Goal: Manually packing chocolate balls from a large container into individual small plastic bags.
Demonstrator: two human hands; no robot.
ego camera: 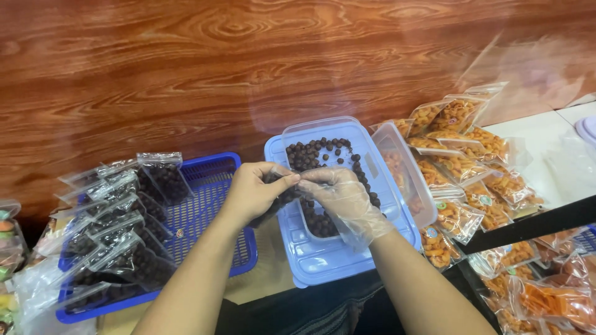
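Note:
My left hand [253, 191], bare, and my right hand [343, 197], in a thin clear plastic glove, meet over a clear plastic tub [354, 132] of small dark brown balls [308, 155]. Together the fingers pinch the top of a small clear zip bag [287, 197] partly filled with the dark balls. The tub rests on a light blue lid [323, 260]. To the left a blue mesh basket [211, 205] holds several filled zip bags of dark balls [127, 236].
A second clear tub [403, 174] leans at the right, next to a heap of bags of orange snacks [465, 167]. More orange packets [546, 298] lie lower right under a dark shelf edge. A wood-grain wall [248, 56] stands behind. Colourful packets [7, 248] sit far left.

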